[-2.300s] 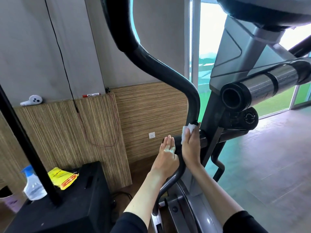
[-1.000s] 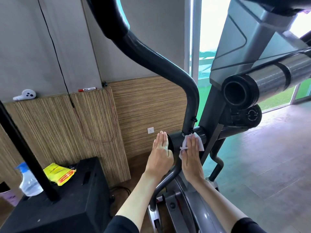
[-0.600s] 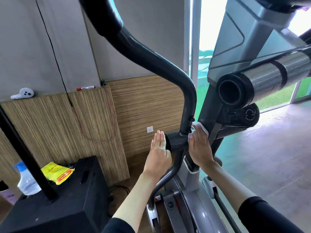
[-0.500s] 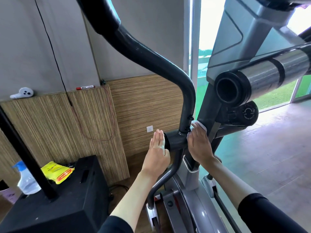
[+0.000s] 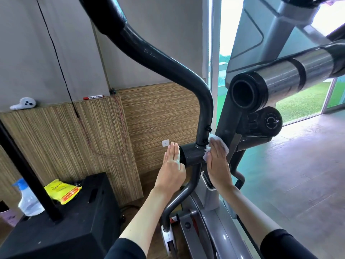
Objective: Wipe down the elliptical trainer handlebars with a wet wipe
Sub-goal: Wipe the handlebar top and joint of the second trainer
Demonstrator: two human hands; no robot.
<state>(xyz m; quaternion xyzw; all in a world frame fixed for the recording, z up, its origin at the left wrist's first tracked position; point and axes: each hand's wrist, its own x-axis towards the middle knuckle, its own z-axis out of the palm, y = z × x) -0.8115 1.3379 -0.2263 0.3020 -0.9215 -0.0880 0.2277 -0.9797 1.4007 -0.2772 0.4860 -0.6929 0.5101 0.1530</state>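
The dark curved handlebar point(image 5: 168, 66) of the elliptical trainer runs from the top left down to a short horizontal pivot tube point(image 5: 192, 155). My right hand point(image 5: 217, 163) lies flat, fingers together, pressing a white wet wipe point(image 5: 216, 142) against the right end of that tube where it meets the grey upright post point(image 5: 226, 124). My left hand point(image 5: 172, 167) rests flat and empty against the tube's left end cap. A second handlebar with a chrome grip point(image 5: 291, 73) crosses the upper right.
A black box point(image 5: 78, 221) at lower left carries a spray bottle point(image 5: 28, 200) and a yellow packet point(image 5: 61, 191). A black pole point(image 5: 26, 169) rises from it. Wood-panelled wall point(image 5: 56, 139) stands behind. The trainer's grey base point(image 5: 214, 234) lies below; tiled floor point(image 5: 291, 174) at right.
My right hand has slid the wipe from the front of the pivot tube to its right end by the post, and now sits slightly lower. My left hand has stayed on the end cap.
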